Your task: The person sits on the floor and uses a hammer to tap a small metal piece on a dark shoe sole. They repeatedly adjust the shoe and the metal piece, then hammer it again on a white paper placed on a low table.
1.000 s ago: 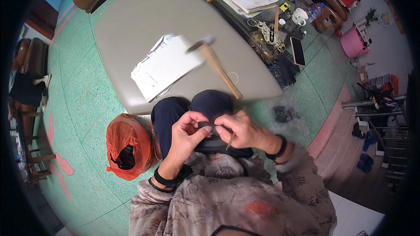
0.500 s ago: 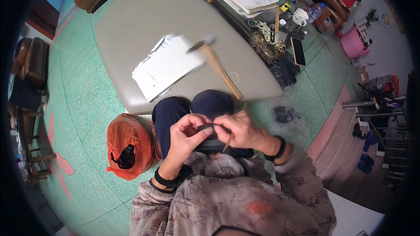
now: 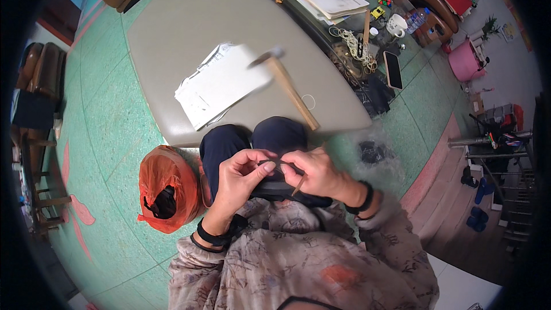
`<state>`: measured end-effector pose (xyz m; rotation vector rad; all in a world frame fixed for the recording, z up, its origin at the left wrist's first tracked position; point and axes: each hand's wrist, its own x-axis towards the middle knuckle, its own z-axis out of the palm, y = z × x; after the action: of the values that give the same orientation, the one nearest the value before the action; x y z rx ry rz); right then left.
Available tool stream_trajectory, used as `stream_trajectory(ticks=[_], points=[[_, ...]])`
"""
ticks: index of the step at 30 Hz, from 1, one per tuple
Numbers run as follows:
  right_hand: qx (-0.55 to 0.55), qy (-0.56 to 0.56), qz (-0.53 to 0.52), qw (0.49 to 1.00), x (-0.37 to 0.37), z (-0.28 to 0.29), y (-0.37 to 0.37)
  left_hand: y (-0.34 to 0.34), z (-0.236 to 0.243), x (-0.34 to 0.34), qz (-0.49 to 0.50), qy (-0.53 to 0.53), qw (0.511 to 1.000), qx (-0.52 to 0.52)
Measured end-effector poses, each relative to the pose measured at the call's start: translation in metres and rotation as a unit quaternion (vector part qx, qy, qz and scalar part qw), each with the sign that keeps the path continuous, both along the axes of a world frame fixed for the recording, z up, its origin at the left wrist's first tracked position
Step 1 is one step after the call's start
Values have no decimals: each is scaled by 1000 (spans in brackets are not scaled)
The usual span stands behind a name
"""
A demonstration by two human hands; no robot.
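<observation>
Above my lap, both hands meet at a thin dark strip whose exact kind I cannot make out. Thumb and fingers of my left hand pinch its left end. My right hand closes on the right end, and a slim brown stick pokes out below its fingers. Beyond my knees, a hammer with a wooden handle lies on the grey padded bench. Its head overlaps a stack of white papers. A pale rubber band lies beside the handle.
An orange plastic bag with dark pieces inside stands on the green floor left of my legs. The dark table at far right carries a phone, tangled cord, mugs, a bottle and notebooks. Clear plastic wrapping lies right of my knees.
My fingers have shifted slightly along the dark strip, so less of it shows between my hands. The hammer and papers lie as before; the view has moved a little.
</observation>
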<state>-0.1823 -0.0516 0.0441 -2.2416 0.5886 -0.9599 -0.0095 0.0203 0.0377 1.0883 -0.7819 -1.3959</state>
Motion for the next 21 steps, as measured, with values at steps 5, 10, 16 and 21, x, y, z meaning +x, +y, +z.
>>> stream_trajectory(ticks=[5,10,16,21], points=[[20,5,24,1000,-2,-4,5,-3,-1,18,-73,-22,997,-19],[-2,-14,32,999,-3,-4,6,-8,0,17,-86,-47,991,-88],[25,26,10,999,-1,-6,9,-10,-1,17,-92,-54,994,-9],[103,63,35,992,-1,-9,0,-18,2,20,-154,-89,984,1]])
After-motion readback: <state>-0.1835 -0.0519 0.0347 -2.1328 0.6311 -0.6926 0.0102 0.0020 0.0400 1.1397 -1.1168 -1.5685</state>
